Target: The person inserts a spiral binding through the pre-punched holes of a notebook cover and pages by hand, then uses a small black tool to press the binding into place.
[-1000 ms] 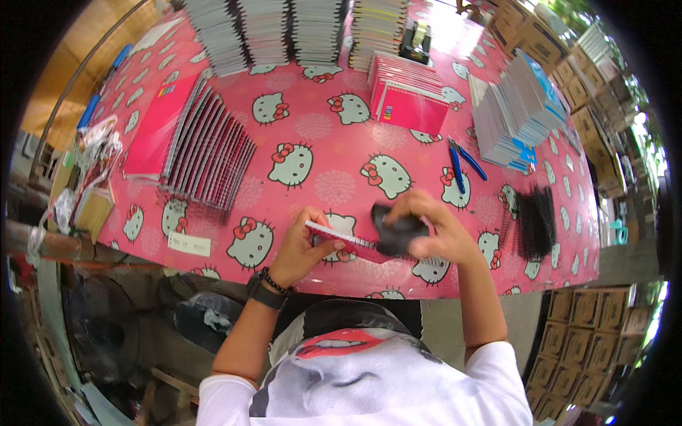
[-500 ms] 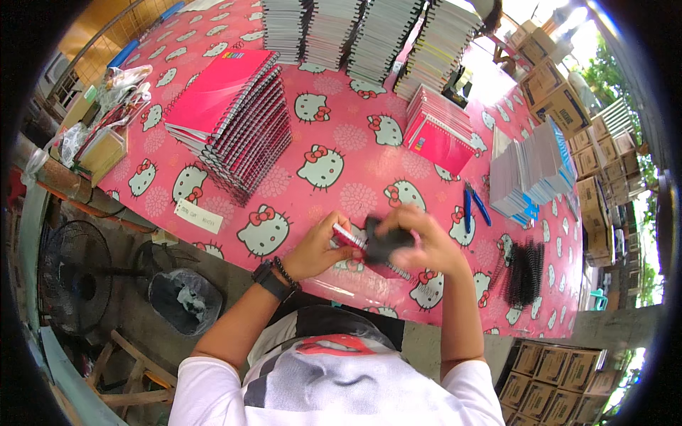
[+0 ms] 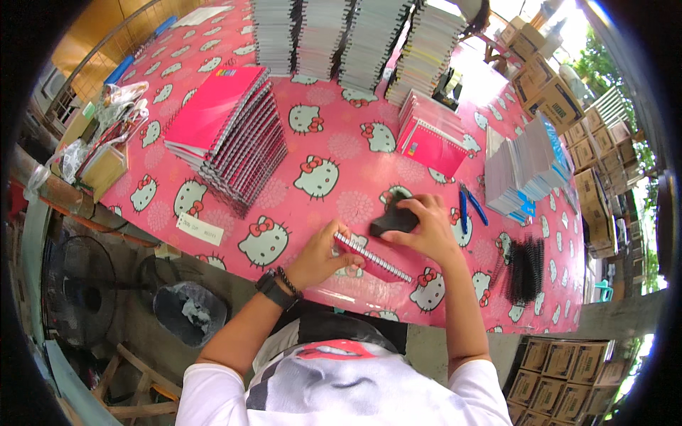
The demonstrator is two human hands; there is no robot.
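My left hand (image 3: 318, 257) pinches one end of a pink notebook (image 3: 374, 263), which is held on edge with its white-toothed spiral spine facing up. My right hand (image 3: 430, 228) is closed round a dark block-shaped tool (image 3: 393, 219), just beyond the notebook and apart from its spine; the tool's exact kind does not show. To the right of that hand lie blue-handled pliers (image 3: 466, 213). Further right sits a bunch of loose black binding coils (image 3: 524, 270).
A tall stack of pink spiral notebooks (image 3: 220, 106) stands at left on the patterned pink table cover (image 3: 341, 192). Bound stacks (image 3: 323, 42) line the far side. More pink notebooks (image 3: 433, 138) and blue-edged paper stacks (image 3: 522, 174) sit at right. A paper slip (image 3: 199, 228) lies near the left edge.
The dark tool, blurred over the notebook's spine earlier, has moved off it to the right and away from me. The spine now shows along its length. My left hand keeps hold of the notebook.
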